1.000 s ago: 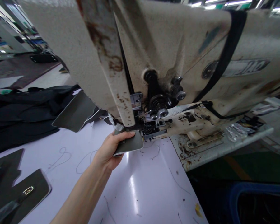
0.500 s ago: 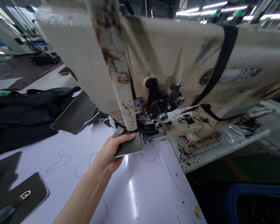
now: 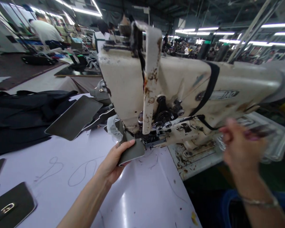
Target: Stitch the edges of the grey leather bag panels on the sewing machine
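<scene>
My left hand (image 3: 114, 164) grips a dark grey-green panel (image 3: 134, 152) with a pale edge, thumb on top and fingers underneath. The panel's far side lies at the needle area of a worn cream sewing machine (image 3: 127, 85), where the machine head partly hides it. Clear plastic wrap (image 3: 114, 128) covers a part at the panel's far end. On the right, my right hand (image 3: 243, 148) is raised beside the machine's arm, in front of a clear plastic tray (image 3: 279, 141). Motion blur smears its fingers, so I cannot tell whether they hold anything.
More grey-green panels lie on the white tabletop (image 3: 83, 202), one with a metal fitting (image 3: 8, 208) and another (image 3: 74, 117) by black fabric (image 3: 26, 114). Loose threads are scattered around. A blue bin (image 3: 225, 205) stands below right. People work in the background.
My right hand has come into view at the right. The view has tipped up and drawn back, showing the machine's top. My left hand still holds the panel at the needle area.
</scene>
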Action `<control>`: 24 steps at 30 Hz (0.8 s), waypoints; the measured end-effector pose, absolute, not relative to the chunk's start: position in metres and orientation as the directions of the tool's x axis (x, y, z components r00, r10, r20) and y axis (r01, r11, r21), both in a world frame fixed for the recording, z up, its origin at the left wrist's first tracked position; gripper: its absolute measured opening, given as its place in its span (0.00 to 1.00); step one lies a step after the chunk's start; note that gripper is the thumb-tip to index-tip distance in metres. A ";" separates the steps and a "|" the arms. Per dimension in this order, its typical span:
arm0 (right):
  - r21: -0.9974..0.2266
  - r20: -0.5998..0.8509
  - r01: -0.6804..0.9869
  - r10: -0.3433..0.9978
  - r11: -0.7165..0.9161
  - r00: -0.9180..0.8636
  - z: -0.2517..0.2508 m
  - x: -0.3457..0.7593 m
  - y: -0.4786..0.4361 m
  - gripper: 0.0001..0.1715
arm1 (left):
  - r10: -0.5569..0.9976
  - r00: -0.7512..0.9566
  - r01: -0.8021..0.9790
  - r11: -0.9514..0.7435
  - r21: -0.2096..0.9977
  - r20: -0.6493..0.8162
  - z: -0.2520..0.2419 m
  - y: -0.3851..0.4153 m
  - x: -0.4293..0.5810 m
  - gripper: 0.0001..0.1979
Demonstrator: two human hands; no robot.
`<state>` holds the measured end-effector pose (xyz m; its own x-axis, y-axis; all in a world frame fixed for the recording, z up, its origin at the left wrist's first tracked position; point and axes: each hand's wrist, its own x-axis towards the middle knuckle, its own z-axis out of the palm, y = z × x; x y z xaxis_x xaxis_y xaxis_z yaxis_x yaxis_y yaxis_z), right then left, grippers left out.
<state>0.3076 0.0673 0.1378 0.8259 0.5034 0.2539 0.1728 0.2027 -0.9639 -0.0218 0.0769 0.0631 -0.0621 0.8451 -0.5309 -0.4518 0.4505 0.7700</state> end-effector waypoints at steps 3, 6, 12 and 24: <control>-0.997 0.006 0.074 0.957 -0.016 0.289 0.071 0.217 0.037 0.27 | 0.846 -0.012 -0.475 0.463 0.748 -0.532 0.057 0.076 -0.033 0.14; -0.986 -0.163 0.006 0.982 -0.164 0.100 0.045 0.149 0.027 0.32 | 0.869 0.070 -0.460 0.464 0.757 -0.490 0.056 0.078 -0.044 0.15; -0.953 -0.215 -0.255 0.958 -0.163 0.189 0.047 0.100 0.033 0.28 | 0.849 -0.064 -0.469 0.438 0.767 -0.525 0.062 0.081 -0.032 0.08; -0.948 -0.206 -0.295 0.937 -0.120 0.281 0.034 0.092 0.033 0.29 | 0.885 -0.122 -0.569 0.309 0.762 -0.450 0.062 0.083 -0.017 0.16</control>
